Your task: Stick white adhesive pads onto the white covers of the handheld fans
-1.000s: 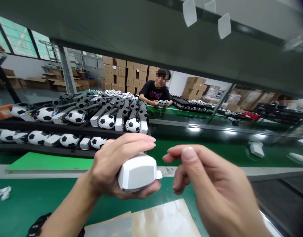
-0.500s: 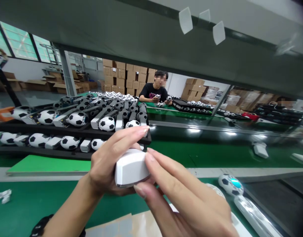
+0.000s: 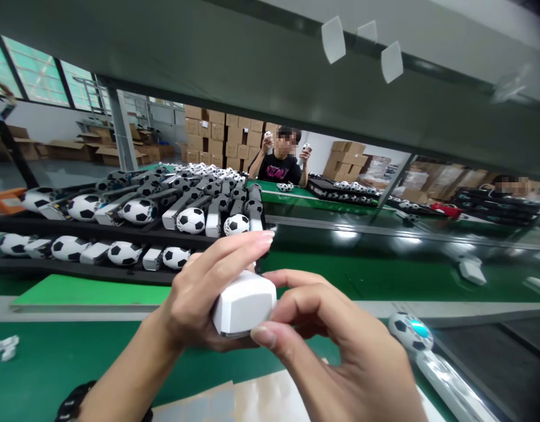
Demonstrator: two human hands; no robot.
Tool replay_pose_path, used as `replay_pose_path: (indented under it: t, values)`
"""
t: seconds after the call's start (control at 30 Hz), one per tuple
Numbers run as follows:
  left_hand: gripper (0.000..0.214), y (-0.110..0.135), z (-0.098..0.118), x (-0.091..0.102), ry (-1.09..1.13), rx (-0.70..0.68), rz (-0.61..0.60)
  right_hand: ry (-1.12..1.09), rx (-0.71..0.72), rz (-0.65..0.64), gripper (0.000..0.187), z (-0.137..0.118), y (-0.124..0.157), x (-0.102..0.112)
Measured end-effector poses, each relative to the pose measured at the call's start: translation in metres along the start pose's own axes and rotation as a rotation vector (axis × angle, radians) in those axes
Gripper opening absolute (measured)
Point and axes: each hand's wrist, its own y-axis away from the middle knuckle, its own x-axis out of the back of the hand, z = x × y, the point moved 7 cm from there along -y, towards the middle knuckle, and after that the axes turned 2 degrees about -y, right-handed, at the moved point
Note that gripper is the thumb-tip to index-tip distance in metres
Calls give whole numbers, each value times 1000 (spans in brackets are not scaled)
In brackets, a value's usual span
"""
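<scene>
My left hand point(image 3: 208, 293) is wrapped around a white plastic handle point(image 3: 247, 305), whose blunt, boxy end points toward me. The rest of that piece is hidden behind the fingers. At the right edge of the same end, my right hand point(image 3: 340, 346) grips it between thumb and bent fingers. Right of my hands lies a white handle with a soccer-ball head point(image 3: 410, 331) and a glowing blue spot.
Black trays point(image 3: 120, 231) of soccer-ball pieces are stacked at left, beside a bright green board point(image 3: 94, 291). A white part point(image 3: 472, 271) lies on the green belt point(image 3: 313, 264). A dark tray point(image 3: 502, 346) is at right. Across, a person point(image 3: 281, 164) holds up two pieces.
The white handle has shifted slightly right and turned, showing more of its end. My right fingers have bent in around its edge. The person opposite has raised both hands with pieces.
</scene>
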Motion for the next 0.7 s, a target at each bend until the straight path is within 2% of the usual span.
replay_pose_path:
  t: [0.07,0.2,0.27,0.43,0.53,0.6,0.7]
  values:
    - [67,-1,1,1,7,-21,8,25,29,20,16,-1,1,2]
    - [72,-5,4,1,6,-47,-13,192,192,-16,35,-7,5,-3]
    - [67,-6,6,-2,-4,-37,-56,232,260,-31,38,-10,5,-6]
    - [59,-6,9,-7,-70,-77,-86,196,284,-26,29,-13,1,-4]
    - [60,-3,7,-9,-56,-89,-73,315,365,-24,25,-16,4,-5]
    - [59,1,6,-10,-38,-89,-73,494,423,51,22,-19,8,-5]
    - [60,7,2,-12,-76,-65,-93,700,468,212,7,-25,14,-7]
